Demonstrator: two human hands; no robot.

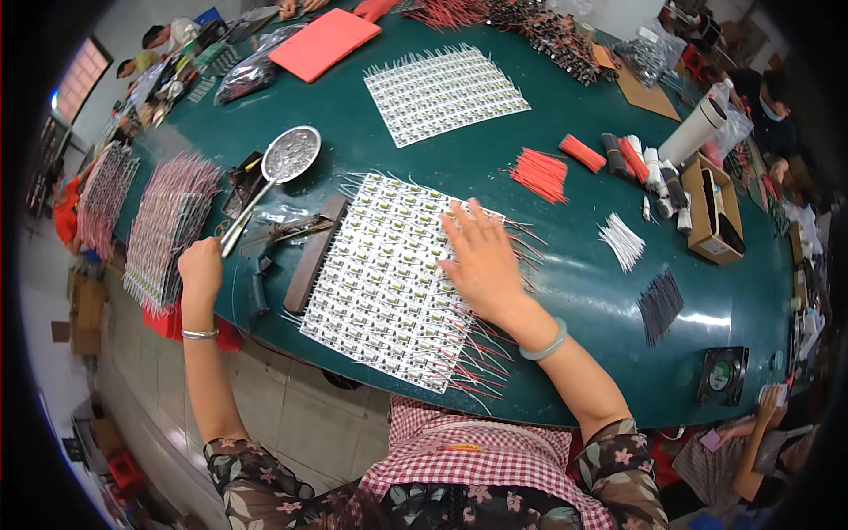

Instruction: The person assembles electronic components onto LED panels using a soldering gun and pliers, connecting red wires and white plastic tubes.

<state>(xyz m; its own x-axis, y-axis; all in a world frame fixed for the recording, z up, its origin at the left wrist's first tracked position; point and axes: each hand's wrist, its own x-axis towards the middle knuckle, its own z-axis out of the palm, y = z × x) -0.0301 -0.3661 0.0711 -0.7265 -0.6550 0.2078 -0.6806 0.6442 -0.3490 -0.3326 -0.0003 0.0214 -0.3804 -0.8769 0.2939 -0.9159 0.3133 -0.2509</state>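
Our right hand (481, 261) spread over circuit-board panel (380, 265) flat on worktop (574, 291); left hand (201, 265) curled left of panel, hold unclear. Wires (477, 364) already fringe panel's right edge; remaining work we cannot tell.

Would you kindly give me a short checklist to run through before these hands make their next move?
1. Right hand over the white board panel: ok, spread across its right side.
2. Left hand empty: cannot tell, curled near the ladle.
3. Ladle clear of the panel: ok, apart at left.
4. Dark bar along the panel's left edge: ok.
5. Wires at right neatly aligned: not ok, splayed unevenly.
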